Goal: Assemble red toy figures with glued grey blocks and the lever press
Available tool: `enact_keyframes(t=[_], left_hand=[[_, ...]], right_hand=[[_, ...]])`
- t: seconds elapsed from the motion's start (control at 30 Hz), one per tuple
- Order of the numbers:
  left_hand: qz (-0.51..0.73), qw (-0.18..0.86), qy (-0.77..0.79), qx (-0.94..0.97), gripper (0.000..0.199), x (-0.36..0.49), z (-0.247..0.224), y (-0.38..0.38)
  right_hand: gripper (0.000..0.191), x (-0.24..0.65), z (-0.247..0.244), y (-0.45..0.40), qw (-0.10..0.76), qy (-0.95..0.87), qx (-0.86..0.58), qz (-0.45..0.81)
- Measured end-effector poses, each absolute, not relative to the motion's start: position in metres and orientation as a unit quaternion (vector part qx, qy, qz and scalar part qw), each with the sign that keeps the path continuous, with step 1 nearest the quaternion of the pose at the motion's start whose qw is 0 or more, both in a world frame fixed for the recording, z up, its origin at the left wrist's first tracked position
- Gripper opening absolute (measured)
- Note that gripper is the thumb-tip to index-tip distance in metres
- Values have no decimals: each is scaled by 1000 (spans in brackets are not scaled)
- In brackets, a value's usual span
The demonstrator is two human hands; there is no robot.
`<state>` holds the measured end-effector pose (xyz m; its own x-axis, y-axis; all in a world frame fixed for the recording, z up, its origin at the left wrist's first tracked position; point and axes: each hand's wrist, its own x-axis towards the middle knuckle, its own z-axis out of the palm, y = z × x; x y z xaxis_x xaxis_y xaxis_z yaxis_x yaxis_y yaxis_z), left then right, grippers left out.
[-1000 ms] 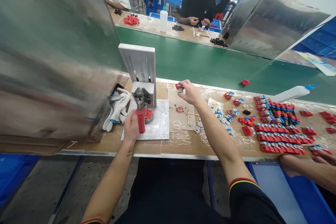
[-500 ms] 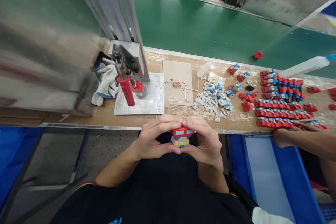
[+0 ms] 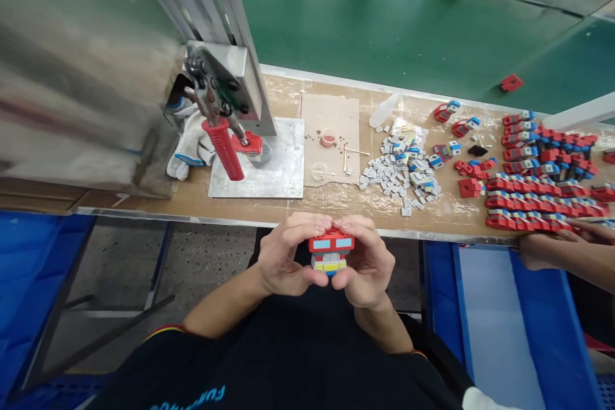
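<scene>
Just off the bench's front edge, a red, grey and yellow toy robot torso [image 3: 330,250] is held between both hands. It has two light-blue windows on its red upper part and a blue bit at the bottom. My left hand [image 3: 288,257] grips its left side, fingertips on top and thumb at the lower edge. My right hand [image 3: 368,259] grips the other side in the same way. The fingertips of both hands meet over the top and hide part of it. Beyond the hands, many small grey pieces [image 3: 391,170] lie in a heap on the bench.
A toggle clamp with a red handle [image 3: 223,148] stands at left over a metal plate [image 3: 283,176], a red part beneath it. White gloves [image 3: 192,141] lie beside it. Cardboard [image 3: 331,109] holds a small cup of red paste [image 3: 328,137]. Rows of red toy parts [image 3: 533,189] lie near a co-worker's hand [image 3: 542,250].
The view has shifted, so the bench things appear moved. The toy torso has tipped a little, showing more of its windowed front. Both hands keep hold of it.
</scene>
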<state>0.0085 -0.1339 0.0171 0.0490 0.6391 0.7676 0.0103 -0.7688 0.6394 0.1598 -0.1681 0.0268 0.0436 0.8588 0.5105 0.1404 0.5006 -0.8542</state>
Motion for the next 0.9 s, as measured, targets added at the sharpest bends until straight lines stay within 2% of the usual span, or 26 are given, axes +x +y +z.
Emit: enact_keyframes(t=[0.57,0.9], left_hand=[[645,220,258,685,53,4,16,-133],[646,222,253,685,54,4,16,-134]], right_hand=[[57,157,20,-169,594,-615,-419,305],[53,154,24,-168,594,-625,-409,300]])
